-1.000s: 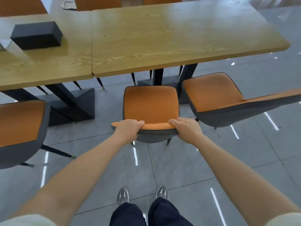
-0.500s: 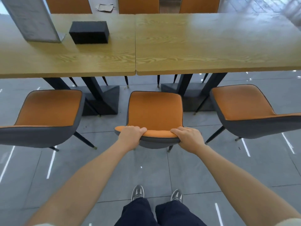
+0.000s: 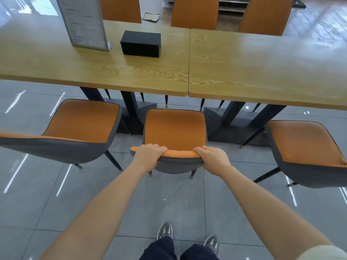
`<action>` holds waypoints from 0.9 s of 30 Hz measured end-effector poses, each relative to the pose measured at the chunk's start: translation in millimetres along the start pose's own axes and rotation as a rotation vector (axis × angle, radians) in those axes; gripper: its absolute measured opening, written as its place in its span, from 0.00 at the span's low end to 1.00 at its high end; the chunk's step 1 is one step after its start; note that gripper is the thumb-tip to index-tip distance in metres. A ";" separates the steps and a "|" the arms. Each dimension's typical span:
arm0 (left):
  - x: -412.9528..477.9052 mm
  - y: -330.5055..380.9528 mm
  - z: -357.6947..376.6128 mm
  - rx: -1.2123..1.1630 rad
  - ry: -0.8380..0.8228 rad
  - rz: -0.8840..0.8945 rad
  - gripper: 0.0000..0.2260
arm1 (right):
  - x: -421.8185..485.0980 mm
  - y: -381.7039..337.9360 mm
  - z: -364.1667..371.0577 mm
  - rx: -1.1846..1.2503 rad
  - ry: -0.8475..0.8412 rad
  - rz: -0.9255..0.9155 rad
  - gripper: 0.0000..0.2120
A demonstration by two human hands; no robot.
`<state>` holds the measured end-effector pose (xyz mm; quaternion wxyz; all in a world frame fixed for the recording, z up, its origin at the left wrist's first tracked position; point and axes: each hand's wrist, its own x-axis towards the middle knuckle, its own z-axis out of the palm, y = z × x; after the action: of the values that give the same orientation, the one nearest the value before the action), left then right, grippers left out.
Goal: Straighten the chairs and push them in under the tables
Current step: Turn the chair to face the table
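Stock as I read it, largest first.

Desks: left desk [image 3: 93, 72] and right desk [image 3: 262, 72], butted together beyond my fingers.

Chairs, near side: middle chair [image 3: 175, 128] square to the seam, seat wholly clear of the edge, not pushed in; left chair [image 3: 75, 128] and right chair [image 3: 304, 145] angled, both out. I judge all three outstanding.

Hands: left hand [image 3: 148, 156] and right hand [image 3: 212, 158], fingers [image 3: 159, 148] curled over the middle chair's backrest top.
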<state>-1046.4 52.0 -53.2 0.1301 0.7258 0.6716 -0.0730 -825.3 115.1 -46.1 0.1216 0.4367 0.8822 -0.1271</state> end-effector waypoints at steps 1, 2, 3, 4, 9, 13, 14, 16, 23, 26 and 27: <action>1.2 -2.4 -1.5 -0.003 -0.001 0.003 0.18 | 2.3 -1.5 -0.6 -0.008 -0.003 0.001 0.19; 2.1 -4.6 -2.5 -0.008 -0.004 0.006 0.19 | 4.1 -3.0 -1.1 -0.015 -0.004 0.001 0.18; 2.5 -6.3 -3.5 -0.013 -0.006 0.007 0.19 | 5.6 -4.5 -1.6 -0.018 -0.008 0.001 0.17; 2.9 -7.4 -4.0 -0.016 -0.009 0.004 0.19 | 6.2 -5.5 -2.6 -0.016 -0.011 0.000 0.17; -0.2 -1.1 -7.5 -0.019 -0.046 -0.062 0.25 | -0.6 -9.5 -3.4 0.042 0.004 0.036 0.27; 1.3 40.4 -17.5 -0.016 -0.080 -0.061 0.34 | -17.7 4.0 -1.8 0.164 0.002 0.191 0.37; 5.6 56.2 -20.3 -0.024 -0.066 -0.046 0.35 | -24.3 13.0 -2.9 0.182 0.000 0.223 0.38; 17.1 91.7 -26.5 -0.030 -0.048 -0.009 0.36 | -42.1 37.4 -7.5 0.188 -0.003 0.266 0.40; 69.5 251.6 -35.6 0.004 -0.024 0.152 0.37 | -140.7 170.0 -15.8 0.175 0.051 0.417 0.42; 88.4 331.1 -36.8 -0.006 -0.014 0.238 0.38 | -190.5 231.8 -16.4 0.178 0.078 0.507 0.42; 94.4 356.7 -36.8 -0.015 -0.016 0.264 0.38 | -206.4 251.3 -16.3 0.193 0.087 0.540 0.42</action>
<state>-686.2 129.9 -12.2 0.1496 0.8063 0.5695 -0.0560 -504.0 115.2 6.6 0.0707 0.6706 0.7221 -0.1546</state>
